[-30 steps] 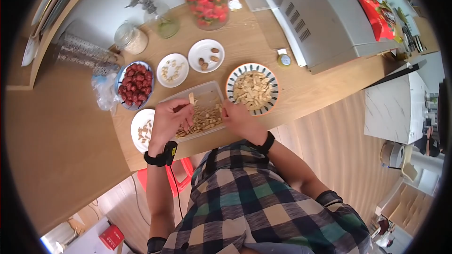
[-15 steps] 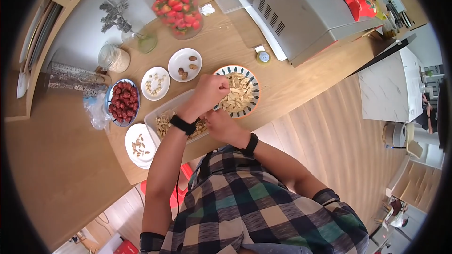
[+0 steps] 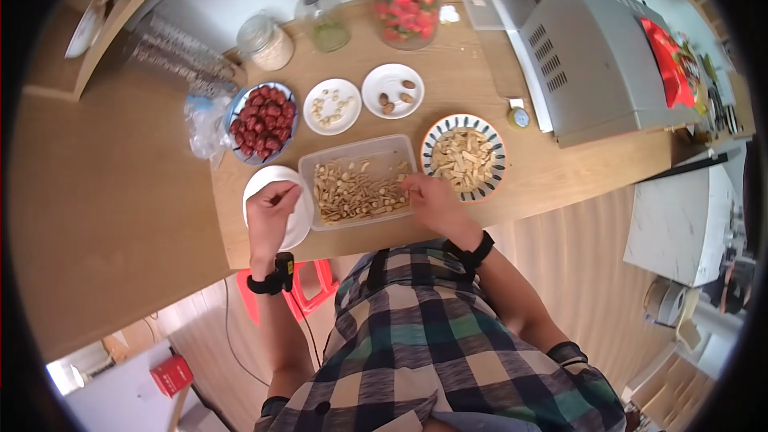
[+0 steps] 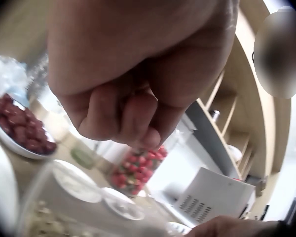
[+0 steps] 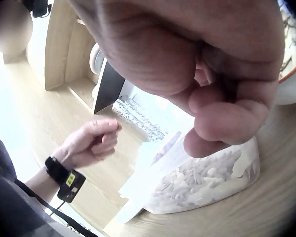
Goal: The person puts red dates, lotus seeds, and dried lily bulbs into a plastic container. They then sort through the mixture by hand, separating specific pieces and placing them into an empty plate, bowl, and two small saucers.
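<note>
Over the white plate (image 3: 298,224) at the near left, my left hand (image 3: 270,212) has its fingers curled in. The hand covers the middle of that plate in the head view. No held thing shows in those fingers in the left wrist view. My right hand (image 3: 436,204) has bent fingers, its fingertips right at the right end of a clear plastic box (image 3: 352,146). Tan dried slices (image 3: 356,192) fill much of the box. Right of it stands a patterned bowl (image 3: 502,162) of pale dried strips (image 3: 464,160). Whether the right fingers pinch something small, I cannot tell.
Behind the box are a plate of pale seeds (image 3: 332,106) and one with brown nuts (image 3: 387,104). A bowl of red dates (image 3: 262,122) stands left. At the back are a jar (image 3: 266,44), a strawberry container (image 3: 406,0) and a grey appliance (image 3: 608,56).
My left hand, holding up a slice at first, crosses right to the patterned bowl, then moves back left over the near white plate. My right hand stays at the box's right end.
</note>
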{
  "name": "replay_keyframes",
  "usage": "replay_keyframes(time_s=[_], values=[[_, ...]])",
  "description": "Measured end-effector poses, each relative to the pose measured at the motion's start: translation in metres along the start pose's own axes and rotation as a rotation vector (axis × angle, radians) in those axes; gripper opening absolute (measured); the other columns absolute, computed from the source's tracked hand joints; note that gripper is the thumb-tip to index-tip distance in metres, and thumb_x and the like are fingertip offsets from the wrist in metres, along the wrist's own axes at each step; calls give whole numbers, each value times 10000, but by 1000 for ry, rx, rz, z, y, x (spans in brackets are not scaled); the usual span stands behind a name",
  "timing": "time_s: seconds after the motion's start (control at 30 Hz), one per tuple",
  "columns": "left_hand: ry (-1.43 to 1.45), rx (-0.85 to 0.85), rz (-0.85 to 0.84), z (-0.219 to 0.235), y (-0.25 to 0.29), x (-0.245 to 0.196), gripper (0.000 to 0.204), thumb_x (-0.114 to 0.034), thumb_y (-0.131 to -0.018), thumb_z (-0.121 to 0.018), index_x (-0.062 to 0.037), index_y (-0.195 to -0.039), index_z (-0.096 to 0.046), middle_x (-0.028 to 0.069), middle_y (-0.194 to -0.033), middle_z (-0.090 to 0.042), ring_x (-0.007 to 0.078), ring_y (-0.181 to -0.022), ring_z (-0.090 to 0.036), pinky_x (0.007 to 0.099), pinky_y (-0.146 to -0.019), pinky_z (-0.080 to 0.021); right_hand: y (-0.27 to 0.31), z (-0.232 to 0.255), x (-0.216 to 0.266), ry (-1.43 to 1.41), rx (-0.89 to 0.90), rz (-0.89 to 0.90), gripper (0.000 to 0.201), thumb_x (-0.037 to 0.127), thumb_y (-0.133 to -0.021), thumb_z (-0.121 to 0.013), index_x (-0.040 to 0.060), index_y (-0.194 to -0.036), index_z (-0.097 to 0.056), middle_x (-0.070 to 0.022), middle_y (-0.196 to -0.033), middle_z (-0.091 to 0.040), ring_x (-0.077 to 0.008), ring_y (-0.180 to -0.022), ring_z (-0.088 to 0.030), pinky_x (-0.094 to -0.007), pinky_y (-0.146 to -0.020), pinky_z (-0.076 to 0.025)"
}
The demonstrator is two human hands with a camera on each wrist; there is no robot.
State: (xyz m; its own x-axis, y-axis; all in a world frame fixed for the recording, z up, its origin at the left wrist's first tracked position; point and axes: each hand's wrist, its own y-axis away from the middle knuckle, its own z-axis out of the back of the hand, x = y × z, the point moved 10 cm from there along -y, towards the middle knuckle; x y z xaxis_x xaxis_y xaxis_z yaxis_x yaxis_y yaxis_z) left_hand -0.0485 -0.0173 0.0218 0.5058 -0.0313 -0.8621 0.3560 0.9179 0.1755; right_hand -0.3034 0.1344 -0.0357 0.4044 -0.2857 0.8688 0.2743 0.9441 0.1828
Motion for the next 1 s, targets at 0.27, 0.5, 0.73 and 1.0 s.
replay_keyframes(time_s=[0.27, 0.5, 0.73, 1.0], values=[[-387, -181, 47, 69, 10, 127, 187, -69, -840, -750, 16, -1006, -738, 145, -781, -728, 184, -663, -687, 335, -638, -534, -1, -1, -4, -11, 22, -76, 224, -16, -866, -522, 26, -1000, -696, -183, -876, -717, -359, -761, -703, -419, -698, -548], [-444, -169, -266, 56, 11, 36, 201, 45, -838, -665, 36, -1035, -708, 198, -876, -677, 333, -725, -674, 410, -686, -540, 1, -5, -7, -24, 89, -284, 215, -21, -868, -520, 10, -966, -709, -196, -851, -720, -349, -715, -703, -414, -680, -546], [-199, 429, -630, -64, 14, -46, 123, 65, -821, -594, 36, -912, -669, 208, -868, -637, 391, -870, -646, 452, -746, -511, -4, 0, 6, 65, -33, -69, 181, -5, -907, -527, -3, -1000, -682, -142, -663, -642, -241, -532, -647, -362, -522, -487], [-418, 886, -1025, -198, 21, -43, 219, -11, -781, -653, -3, -987, -727, 193, -955, -669, 371, -946, -659, 439, -813, -526, -3, 0, 2, 41, -54, -97, 154, -16, -922, -533, -18, -1012, -658, -85, -557, -584, -160, -425, -589, -326, -413, -433]])
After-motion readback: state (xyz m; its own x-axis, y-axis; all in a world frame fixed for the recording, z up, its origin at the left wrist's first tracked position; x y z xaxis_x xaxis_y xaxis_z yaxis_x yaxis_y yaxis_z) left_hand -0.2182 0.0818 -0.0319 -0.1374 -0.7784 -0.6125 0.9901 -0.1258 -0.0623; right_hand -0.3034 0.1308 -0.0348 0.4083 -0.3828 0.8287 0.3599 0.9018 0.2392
